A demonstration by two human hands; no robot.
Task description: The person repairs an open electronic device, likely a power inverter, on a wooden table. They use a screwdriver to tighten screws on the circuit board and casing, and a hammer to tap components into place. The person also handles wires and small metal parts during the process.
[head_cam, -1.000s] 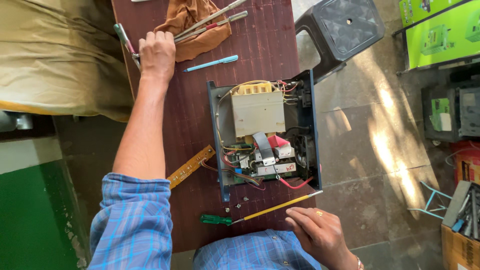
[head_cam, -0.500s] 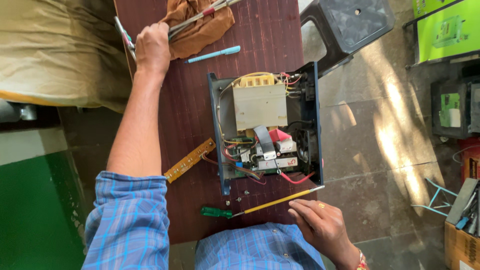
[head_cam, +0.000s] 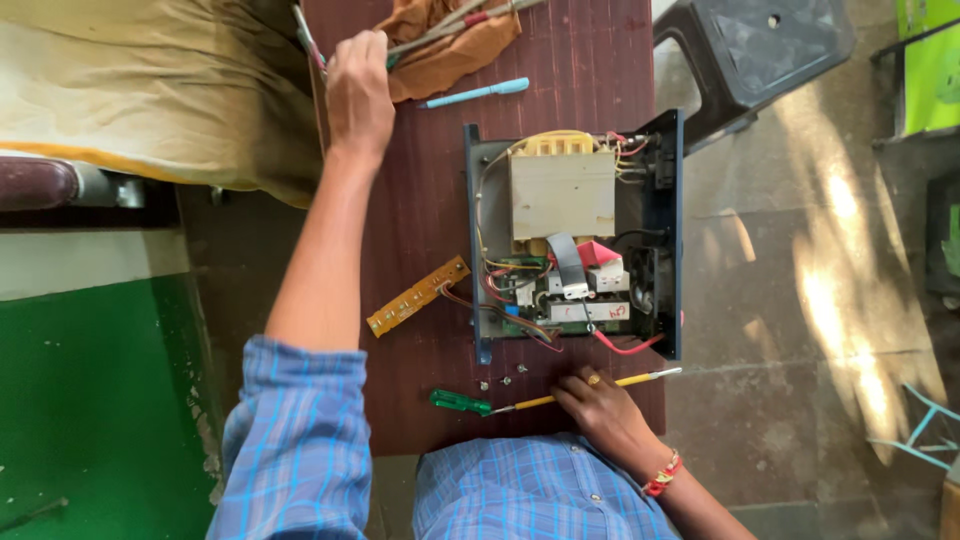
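My left hand [head_cam: 360, 85] reaches to the far end of the dark red table [head_cam: 420, 200] and is closed around a thin tool [head_cam: 303, 25] next to a brown cloth [head_cam: 450, 55] with long metal tools lying on it. My right hand [head_cam: 600, 410] rests at the near edge, its fingers curled over the yellow shaft of a green-handled screwdriver [head_cam: 455, 402] that lies on the table. Just beyond it stands an open black device case [head_cam: 672, 230] with a transformer block [head_cam: 562, 195], wiring and a circuit board [head_cam: 560, 310] inside.
A narrow yellow circuit strip [head_cam: 415, 297] hangs on wires left of the case. Small loose screws [head_cam: 503, 380] lie by the screwdriver. A light blue pen [head_cam: 475, 93] lies near the cloth. A black stool [head_cam: 770, 50] stands right; a beige covered object [head_cam: 150, 90] sits left.
My right hand has moved up from the table edge onto the screwdriver shaft. My left hand has stayed at the far end by the cloth, closed around the thin tool.
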